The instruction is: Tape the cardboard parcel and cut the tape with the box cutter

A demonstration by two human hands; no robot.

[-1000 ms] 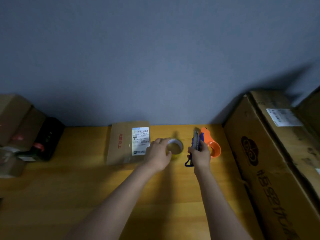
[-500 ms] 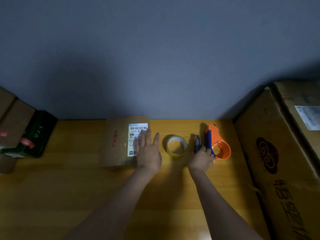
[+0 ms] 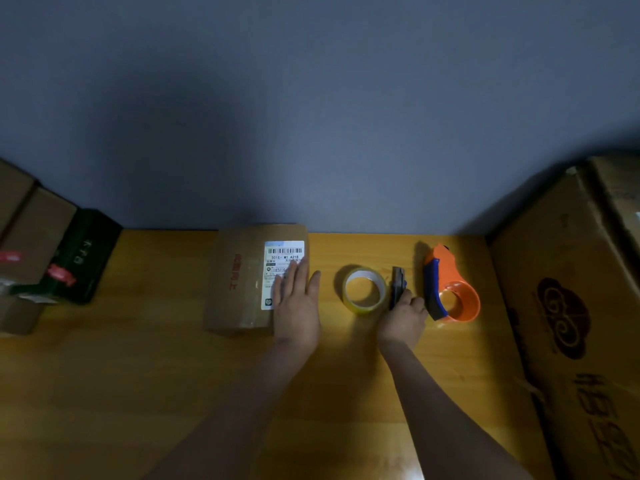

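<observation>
Head view. A wooden table [image 3: 104, 393] stands against a grey-blue wall [image 3: 311, 98]. The cardboard parcel [image 3: 239, 278] lies at the far edge of the table, its white shipping label [image 3: 282, 258] facing up. The left hand [image 3: 297, 306] rests flat on the parcel's right side, fingers straight and close together, covering the lower part of the label and gripping nothing. Just right of it, apart from the parcel, a roll of tape [image 3: 364, 289] lies flat on the table. Beside the roll lies the box cutter [image 3: 397, 285]; the right hand [image 3: 403, 318] has its fingertips curled onto the cutter's near end, though a full grip cannot be confirmed. Further right lies an orange and blue tape dispenser [image 3: 450, 289], apart from the hand. A large cardboard box [image 3: 571, 306] fills the right edge; smaller boxes [image 3: 31, 237] stand at the left.
</observation>
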